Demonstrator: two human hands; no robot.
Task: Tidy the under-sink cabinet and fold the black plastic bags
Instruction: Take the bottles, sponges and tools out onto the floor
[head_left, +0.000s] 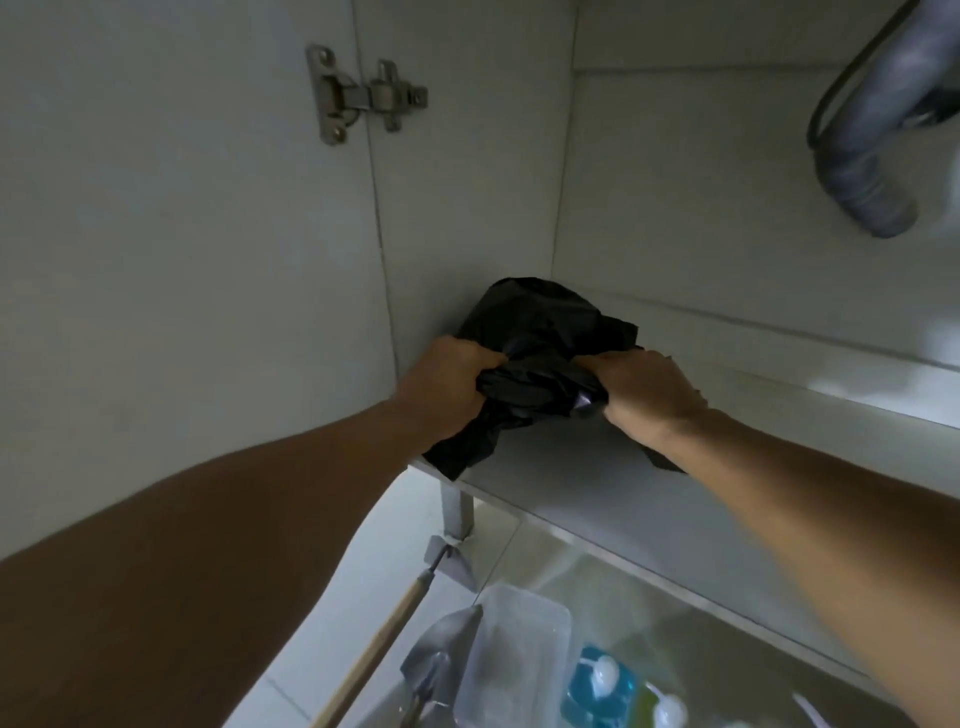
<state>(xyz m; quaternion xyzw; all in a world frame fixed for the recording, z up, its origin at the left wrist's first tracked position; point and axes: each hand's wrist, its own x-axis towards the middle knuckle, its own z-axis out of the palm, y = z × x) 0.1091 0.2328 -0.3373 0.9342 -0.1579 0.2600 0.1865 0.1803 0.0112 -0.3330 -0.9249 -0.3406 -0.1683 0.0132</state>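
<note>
A crumpled bundle of black plastic bags (535, 332) sits in the back left corner of the cabinet floor (561, 467). My left hand (449, 382) grips its left side, fingers curled into the plastic. My right hand (647, 392) grips its right side the same way. Both forearms reach in from the front. The lower part of the bundle hangs over the cabinet's front edge under my left wrist.
The open cabinet door with a metal hinge (363, 93) stands on the left. A grey drain pipe (872, 150) hangs at the top right. On the tiled floor below lie a clear plastic container (514, 660), a wooden-handled tool (374, 654) and blue and green packs (597, 686).
</note>
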